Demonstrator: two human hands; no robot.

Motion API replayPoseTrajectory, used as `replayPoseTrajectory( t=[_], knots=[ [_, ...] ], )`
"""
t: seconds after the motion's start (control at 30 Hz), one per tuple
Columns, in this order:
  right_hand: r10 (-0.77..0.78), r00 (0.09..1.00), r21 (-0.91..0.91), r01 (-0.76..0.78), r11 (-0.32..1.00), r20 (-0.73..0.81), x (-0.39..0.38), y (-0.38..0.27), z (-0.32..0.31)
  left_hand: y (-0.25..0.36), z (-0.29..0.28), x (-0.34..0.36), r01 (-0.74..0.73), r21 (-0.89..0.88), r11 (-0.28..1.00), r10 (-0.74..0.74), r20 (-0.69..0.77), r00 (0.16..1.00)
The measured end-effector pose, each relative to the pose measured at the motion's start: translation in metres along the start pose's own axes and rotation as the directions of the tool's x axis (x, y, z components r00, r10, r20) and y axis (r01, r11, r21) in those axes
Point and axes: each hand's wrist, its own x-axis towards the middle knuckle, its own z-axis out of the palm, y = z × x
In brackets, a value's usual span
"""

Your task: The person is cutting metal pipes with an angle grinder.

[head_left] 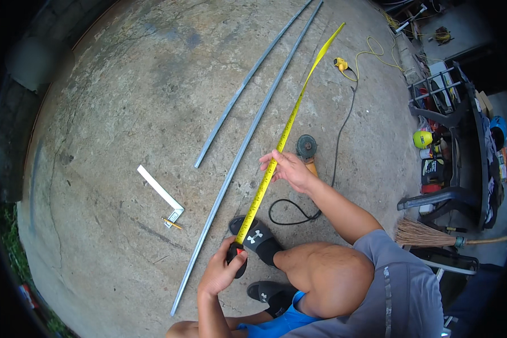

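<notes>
In my left hand (pixel 218 271) I grip the black case of a tape measure (pixel 236 265), low and close to my feet. Its long yellow blade (pixel 290 121) runs up and away to the right, above the concrete. Partway along, my right hand (pixel 293 172) holds the blade between thumb and fingers. Left of the blade lie two slim grey metal tubes, a longer one (pixel 257 119) and a shorter one (pixel 239 93), slanting nearly the same way. An angle grinder (pixel 306 147) rests on the floor just beyond my right hand, partly hidden by it.
A white try square (pixel 159 188) with a yellow pencil (pixel 172 223) lies on the left floor (pixel 107 129). A black cord (pixel 337 149) meets a yellow extension-cord connector (pixel 340 64). At right are a broom (pixel 425 232) and an upturned table (pixel 434 198) with tools and containers.
</notes>
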Motion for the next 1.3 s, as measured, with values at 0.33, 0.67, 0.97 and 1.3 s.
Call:
replayPoseTrajectory(
  t=[0.33, 0.67, 0.97, 1.3],
  knots=[
    [0.102, 0.952, 0.176, -0.051, 0.983, -0.290, 0.053, 0.003, -0.050, -0.035, -0.017, -0.007, 0.041, -0.086, 0.995, -0.023, 0.198, 0.980],
    [0.156, 0.912, 0.207, -0.081, 0.975, -0.380, 0.061, 0.012, -0.037, -0.053, -0.051, -0.071, 0.366, -0.384, 0.848, -0.249, 0.320, 0.914],
    [0.154, 0.954, 0.191, -0.106, 0.976, -0.257, 0.051, 0.005, -0.040, -0.049, -0.047, -0.060, 0.231, -0.250, 0.940, -0.181, 0.208, 0.961],
    [0.005, 0.966, 0.086, 0.018, 0.996, -0.257, 0.046, -0.018, -0.029, 0.003, -0.029, -0.020, 0.168, -0.227, 0.959, -0.125, 0.190, 0.974]
  ],
)
